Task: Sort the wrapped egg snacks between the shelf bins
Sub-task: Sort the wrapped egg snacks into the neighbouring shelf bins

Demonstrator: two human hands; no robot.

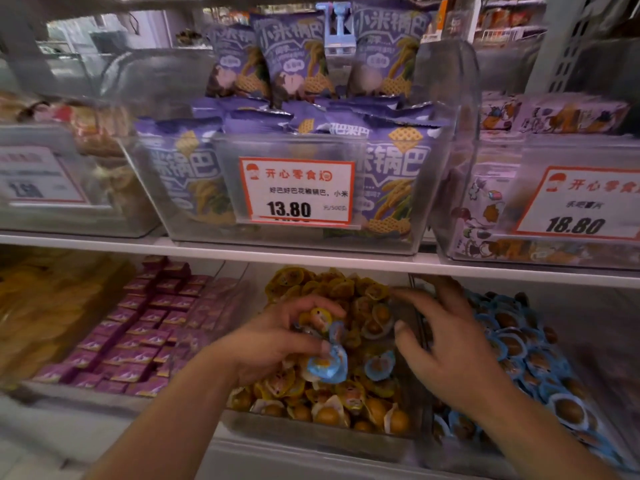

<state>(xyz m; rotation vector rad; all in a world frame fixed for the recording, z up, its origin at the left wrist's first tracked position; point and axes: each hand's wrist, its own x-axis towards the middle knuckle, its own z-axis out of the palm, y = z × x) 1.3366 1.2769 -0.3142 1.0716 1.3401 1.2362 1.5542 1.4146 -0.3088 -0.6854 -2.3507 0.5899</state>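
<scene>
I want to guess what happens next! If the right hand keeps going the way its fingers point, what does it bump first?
Probably the yellow-wrapped egg snacks heaped ahead of the right hand; depth is unclear.

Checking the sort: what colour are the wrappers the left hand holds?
Mostly blue wrappers, in the left hand; head view.

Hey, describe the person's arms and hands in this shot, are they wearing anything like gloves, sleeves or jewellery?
Both forearms come in bare from the bottom edge, with no sleeve in view. The left hand and right hand wear no gloves, and no ring, watch or bracelet shows on the fingers or wrists. The nails look short and unpainted, though motion blur softens the fine detail.
</scene>
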